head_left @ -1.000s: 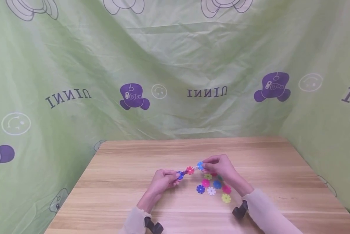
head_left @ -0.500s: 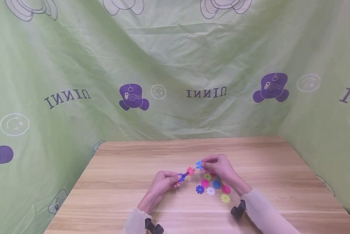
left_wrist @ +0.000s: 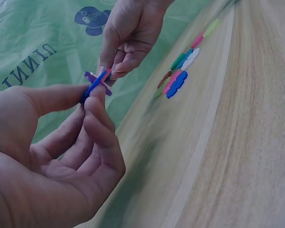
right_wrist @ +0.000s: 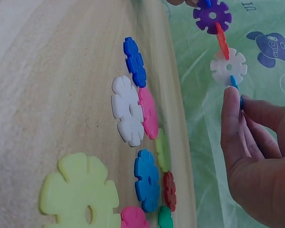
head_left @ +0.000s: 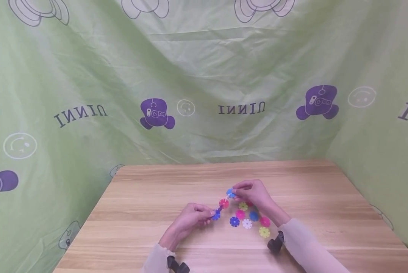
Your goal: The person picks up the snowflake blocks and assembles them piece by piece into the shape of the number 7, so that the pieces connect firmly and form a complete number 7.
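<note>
A short chain of interlocking snowflake discs stretches between the two hands, held above the table. My left hand (head_left: 191, 219) pinches the dark blue disc (head_left: 217, 215) at its lower end between thumb and fingers. A purple disc (right_wrist: 200, 19), a red disc (head_left: 224, 204) and a white disc (right_wrist: 220, 67) follow, each slotted crosswise into its neighbour. At the upper end, my right hand (head_left: 255, 194) pinches the light blue disc (head_left: 229, 193), which is slotted into the white one. In the left wrist view the right hand (left_wrist: 133, 33) is behind the chain, hiding part of it.
Several loose discs lie on the wooden table (head_left: 139, 235) below the right hand, among them a yellow one (head_left: 264, 232), a white one (head_left: 247, 223) and a dark blue one (head_left: 234, 222). A green printed curtain (head_left: 197, 144) stands around the table's back and sides.
The left hand has moved right and closer to the person, lowering the dark blue end. My right hand has shifted slightly left, so the chain slants more steeply.
</note>
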Motion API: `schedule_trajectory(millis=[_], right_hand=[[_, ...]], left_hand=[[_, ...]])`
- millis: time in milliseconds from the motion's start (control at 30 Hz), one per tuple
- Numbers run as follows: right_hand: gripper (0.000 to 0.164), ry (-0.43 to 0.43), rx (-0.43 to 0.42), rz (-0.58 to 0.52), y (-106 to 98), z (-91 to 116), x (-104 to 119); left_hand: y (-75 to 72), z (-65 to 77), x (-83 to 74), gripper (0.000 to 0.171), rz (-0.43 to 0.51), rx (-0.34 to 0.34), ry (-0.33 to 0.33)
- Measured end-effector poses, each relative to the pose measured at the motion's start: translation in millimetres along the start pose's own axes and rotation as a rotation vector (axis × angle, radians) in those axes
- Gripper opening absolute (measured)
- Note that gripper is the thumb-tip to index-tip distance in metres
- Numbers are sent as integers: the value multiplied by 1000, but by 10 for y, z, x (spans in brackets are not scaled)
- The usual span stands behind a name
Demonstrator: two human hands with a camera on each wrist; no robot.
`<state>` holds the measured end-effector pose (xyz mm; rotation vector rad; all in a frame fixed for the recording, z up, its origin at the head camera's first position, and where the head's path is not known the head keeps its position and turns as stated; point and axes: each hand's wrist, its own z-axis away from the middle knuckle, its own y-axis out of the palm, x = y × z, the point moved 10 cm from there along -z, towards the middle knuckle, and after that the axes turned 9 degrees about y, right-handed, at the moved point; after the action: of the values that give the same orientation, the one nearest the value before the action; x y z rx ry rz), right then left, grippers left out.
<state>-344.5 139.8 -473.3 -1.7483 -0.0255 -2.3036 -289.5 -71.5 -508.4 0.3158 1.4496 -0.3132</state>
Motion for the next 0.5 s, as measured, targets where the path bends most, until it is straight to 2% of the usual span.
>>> schedule_trajectory(millis=[133, 233, 367, 500], right_hand=[[32, -30, 49, 18, 89, -34, 13], [34, -41, 44, 72, 69, -32, 26], [31, -34, -19, 186, -53, -14, 48], [25, -62, -82, 354, -160, 14, 78]], left_hand=[[54, 47, 55, 26, 23, 73, -19], [80, 44, 68, 26, 36, 92, -26], [59, 17, 42, 27, 31, 65, -19], [-3, 11, 25, 26, 35, 23, -19]])
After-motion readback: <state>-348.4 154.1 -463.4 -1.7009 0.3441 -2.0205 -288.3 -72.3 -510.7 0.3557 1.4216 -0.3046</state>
